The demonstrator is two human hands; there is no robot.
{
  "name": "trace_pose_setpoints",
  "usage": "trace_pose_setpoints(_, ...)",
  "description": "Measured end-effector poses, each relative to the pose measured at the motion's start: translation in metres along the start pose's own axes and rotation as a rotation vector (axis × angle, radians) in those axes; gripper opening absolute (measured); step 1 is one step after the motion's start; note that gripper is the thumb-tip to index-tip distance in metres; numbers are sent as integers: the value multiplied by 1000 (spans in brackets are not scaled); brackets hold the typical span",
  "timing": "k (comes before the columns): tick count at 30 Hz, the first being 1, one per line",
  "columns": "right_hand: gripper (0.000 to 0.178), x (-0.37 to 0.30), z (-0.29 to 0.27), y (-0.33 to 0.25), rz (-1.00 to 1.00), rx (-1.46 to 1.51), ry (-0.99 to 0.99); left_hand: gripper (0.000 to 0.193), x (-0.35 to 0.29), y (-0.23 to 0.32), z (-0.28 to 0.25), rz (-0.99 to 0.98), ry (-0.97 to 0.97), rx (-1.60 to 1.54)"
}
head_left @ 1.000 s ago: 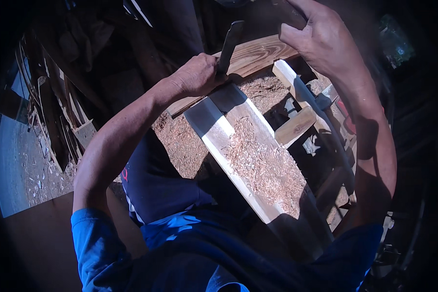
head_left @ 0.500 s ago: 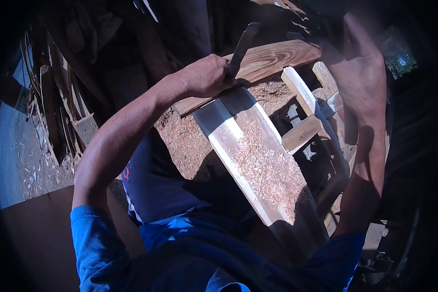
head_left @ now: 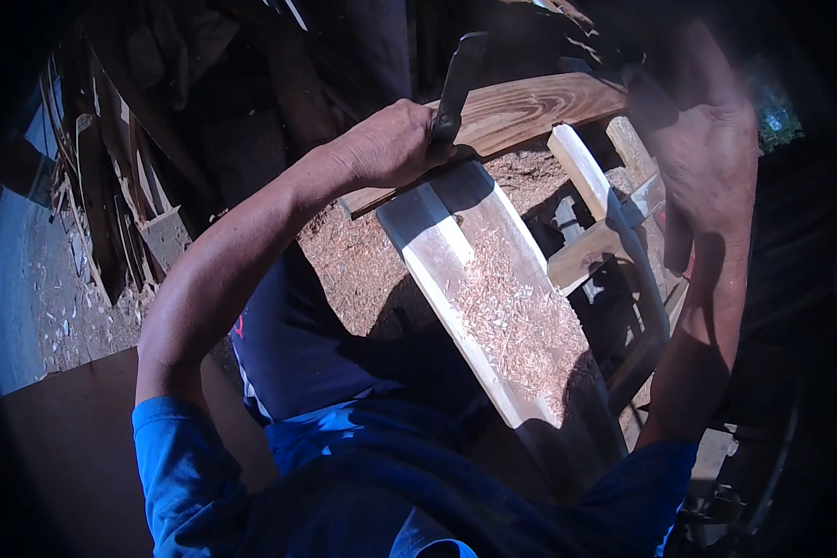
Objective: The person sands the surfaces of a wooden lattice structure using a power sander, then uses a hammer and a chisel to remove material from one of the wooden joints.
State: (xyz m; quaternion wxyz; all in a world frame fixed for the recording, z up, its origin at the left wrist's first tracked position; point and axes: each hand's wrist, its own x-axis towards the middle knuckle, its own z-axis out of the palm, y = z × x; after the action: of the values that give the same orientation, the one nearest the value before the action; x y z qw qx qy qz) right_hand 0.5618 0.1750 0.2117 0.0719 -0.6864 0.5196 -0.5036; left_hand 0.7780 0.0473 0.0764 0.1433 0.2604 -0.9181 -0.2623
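Observation:
My left hand (head_left: 391,147) is closed around a dark, flat, bar-like tool (head_left: 459,82), which juts up and slightly right from the fist. The fist rests at the near edge of a curved, grained wooden piece (head_left: 539,107), lying across the far end of a long board (head_left: 428,216). At the right, my right hand (head_left: 716,172) is raised close to the camera, past the piece's right end. Its fingers are dim and blurred; a brown stick-like part (head_left: 677,244) shows below its palm side, but what the hand holds cannot be made out.
Wood shavings (head_left: 511,325) cover much of the long board, and sawdust (head_left: 353,270) lies on the ground beside it. A wooden frame of crossed bars (head_left: 591,256) stands right of the board. Scrap slats (head_left: 112,205) lean at the left. A flat brown panel (head_left: 93,446) lies lower left.
My right hand has shifted a little to the right and down. The tool in my left hand stands slightly more upright, while that fist stays on the curved piece. The whole scene has shifted slightly.

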Motion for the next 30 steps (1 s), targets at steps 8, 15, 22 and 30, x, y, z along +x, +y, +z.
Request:
trace_pose_setpoints(8,50,7,5,-14,4,-200,-248,19,2,-3,12,32,70,41)
trace_pose_setpoints(15,56,-12,12,0,2,-262,-96,28,10,8,2,49,-29,116)
trace_pose_setpoints(22,52,-22,18,-4,7,-155,5,21,-11,-1,0,28,-5,25)
trace_pose_setpoints(30,53,-11,14,-19,102,-382,-284,18,-8,0,6,112,58,24)
